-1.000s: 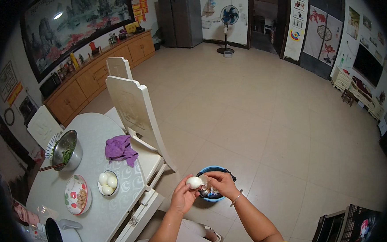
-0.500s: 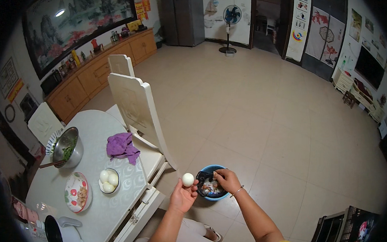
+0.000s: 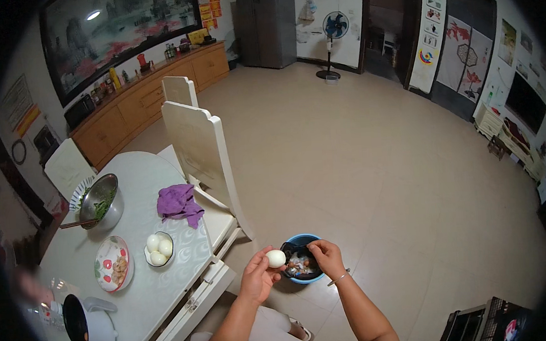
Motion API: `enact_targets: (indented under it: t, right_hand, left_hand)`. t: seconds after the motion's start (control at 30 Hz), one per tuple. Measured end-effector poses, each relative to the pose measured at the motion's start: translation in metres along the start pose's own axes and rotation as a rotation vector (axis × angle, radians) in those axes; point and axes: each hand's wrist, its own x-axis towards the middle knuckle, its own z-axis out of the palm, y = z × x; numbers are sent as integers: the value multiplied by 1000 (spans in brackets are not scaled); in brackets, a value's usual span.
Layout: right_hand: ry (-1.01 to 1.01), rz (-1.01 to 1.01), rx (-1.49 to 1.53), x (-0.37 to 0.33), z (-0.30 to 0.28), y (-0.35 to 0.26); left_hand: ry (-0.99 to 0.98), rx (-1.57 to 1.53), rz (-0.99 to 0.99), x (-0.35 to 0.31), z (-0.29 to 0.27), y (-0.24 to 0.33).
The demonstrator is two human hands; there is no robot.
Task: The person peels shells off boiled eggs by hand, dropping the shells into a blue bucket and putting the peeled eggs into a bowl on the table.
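A smooth white peeled egg [image 3: 276, 258] rests in the fingers of my left hand [image 3: 259, 277], held just left of a blue bin [image 3: 305, 280]. Inside the bin, a black bag lines the wall around pale scraps [image 3: 301, 264]. My right hand [image 3: 326, 258] hangs over the bin's right side with thumb and fingers pinched together; anything between them is too small to make out. On the table, several more peeled eggs [image 3: 159, 248] lie in a small bowl [image 3: 149, 257] left of my hands.
The white table [image 3: 137, 172] carries a purple cloth [image 3: 179, 204], a steel bowl of greens [image 3: 104, 202] with chopsticks, a patterned bowl [image 3: 106, 259] holding pinkish food, and a white pot [image 3: 98, 328]. A white chair [image 3: 200, 150] stands at its edge. A standing fan [image 3: 333, 29] is farther off.
The egg has tipped a little in my left fingers. My right hand has risen slightly toward the right rim of the bin. The whole view has shifted a little.
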Motion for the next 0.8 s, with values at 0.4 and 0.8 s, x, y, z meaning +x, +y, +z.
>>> enact_targets:
  t: [0.4, 0.8]
  right_hand:
    - [-280, 11, 293, -15, 85, -62]
    - [-483, -14, 384, -18, 180, -75]
  left_hand:
    - [138, 262, 308, -47, -25, 37]
    - [622, 500, 721, -115, -100, 156]
